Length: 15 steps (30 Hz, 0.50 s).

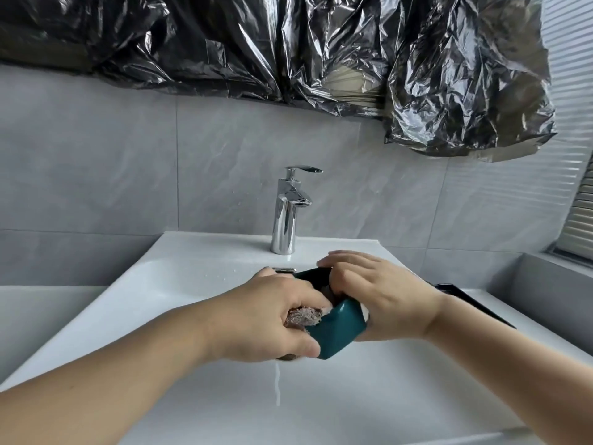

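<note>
Over the white sink (pixel 134 303) I hold a dark teal container (pixel 340 332), tilted on its side. My right hand (pixel 382 293) grips it from the right, fingers curled over its upper rim. My left hand (pixel 269 319) grips a wet grey-brown cloth (pixel 303 316) and pushes it against the container's open mouth. A thin stream of water (pixel 277 387) runs down from under my hands into the basin. The inside of the container is mostly hidden by my fingers.
A chrome tap (pixel 287 216) stands on the sink's back ledge, its handle pointing right. Crumpled black plastic sheeting (pixel 288 49) covers the wall above the grey tiles. A thin dark object (pixel 475 303) lies on the counter at the right, partly behind my right wrist.
</note>
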### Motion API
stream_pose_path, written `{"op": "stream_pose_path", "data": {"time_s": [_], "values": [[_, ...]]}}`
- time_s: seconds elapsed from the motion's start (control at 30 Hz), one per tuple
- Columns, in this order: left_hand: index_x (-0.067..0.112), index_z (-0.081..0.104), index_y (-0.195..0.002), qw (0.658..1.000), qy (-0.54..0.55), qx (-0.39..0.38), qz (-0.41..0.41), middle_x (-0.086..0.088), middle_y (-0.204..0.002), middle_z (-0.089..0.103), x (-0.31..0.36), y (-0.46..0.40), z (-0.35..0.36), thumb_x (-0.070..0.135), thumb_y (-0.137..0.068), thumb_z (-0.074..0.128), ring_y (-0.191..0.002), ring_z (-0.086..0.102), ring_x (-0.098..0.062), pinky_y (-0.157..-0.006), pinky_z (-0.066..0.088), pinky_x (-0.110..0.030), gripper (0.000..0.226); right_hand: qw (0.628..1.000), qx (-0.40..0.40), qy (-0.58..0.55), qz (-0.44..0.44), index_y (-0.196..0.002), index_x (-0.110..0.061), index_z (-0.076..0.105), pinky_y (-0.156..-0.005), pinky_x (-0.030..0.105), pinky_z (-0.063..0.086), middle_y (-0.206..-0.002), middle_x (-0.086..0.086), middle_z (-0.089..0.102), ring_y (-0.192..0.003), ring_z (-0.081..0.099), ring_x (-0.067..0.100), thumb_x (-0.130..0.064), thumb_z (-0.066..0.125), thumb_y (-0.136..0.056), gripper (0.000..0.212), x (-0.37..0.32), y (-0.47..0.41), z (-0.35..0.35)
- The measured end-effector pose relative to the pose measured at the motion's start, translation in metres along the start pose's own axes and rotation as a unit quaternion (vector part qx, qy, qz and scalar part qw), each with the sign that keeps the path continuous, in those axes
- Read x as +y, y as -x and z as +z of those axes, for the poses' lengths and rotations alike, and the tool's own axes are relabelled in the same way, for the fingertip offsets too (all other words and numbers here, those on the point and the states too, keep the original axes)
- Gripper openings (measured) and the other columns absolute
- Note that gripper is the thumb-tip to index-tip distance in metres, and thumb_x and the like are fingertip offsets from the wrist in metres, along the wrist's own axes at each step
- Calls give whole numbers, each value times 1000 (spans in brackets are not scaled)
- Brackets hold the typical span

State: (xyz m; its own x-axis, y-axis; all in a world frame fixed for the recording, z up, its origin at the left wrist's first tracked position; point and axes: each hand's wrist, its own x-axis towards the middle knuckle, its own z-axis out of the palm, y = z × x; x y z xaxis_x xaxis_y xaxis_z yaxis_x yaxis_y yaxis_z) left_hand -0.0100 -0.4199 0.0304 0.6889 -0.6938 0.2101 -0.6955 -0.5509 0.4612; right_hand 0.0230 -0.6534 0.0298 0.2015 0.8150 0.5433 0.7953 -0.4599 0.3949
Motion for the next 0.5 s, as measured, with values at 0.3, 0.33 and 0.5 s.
{"op": "stream_pose_path", "data": {"time_s": [0.3, 0.33, 0.5], "values": [[27, 66, -98, 998, 10, -46, 35, 9, -98, 58, 0, 2, -6, 25, -78, 72, -96, 56, -12, -87, 48, -42, 22, 999, -19, -28, 19, -83, -6, 54, -76, 39, 50, -82, 6, 61, -86, 61, 33, -19, 69, -83, 19, 3, 2, 6], [24, 66, -94, 998, 18, -58, 22, 6, -97, 57, 0, 1, -5, 24, -79, 73, -91, 57, -14, -86, 49, -45, 17, 999, -35, -19, 8, -85, -9, 52, -75, 35, 49, -81, 5, 60, -84, 59, 31, -19, 69, -82, 20, 3, 1, 6], [13, 62, -83, 994, 86, -70, -25, -5, -74, 52, 3, -1, 4, 23, -78, 73, -67, 49, -21, -65, 41, -39, 16, 998, -62, -20, 0, -87, -12, 51, -81, 38, 51, -79, 4, 58, -77, 55, 30, -20, 69, -81, 21, -5, -1, 8]]}}
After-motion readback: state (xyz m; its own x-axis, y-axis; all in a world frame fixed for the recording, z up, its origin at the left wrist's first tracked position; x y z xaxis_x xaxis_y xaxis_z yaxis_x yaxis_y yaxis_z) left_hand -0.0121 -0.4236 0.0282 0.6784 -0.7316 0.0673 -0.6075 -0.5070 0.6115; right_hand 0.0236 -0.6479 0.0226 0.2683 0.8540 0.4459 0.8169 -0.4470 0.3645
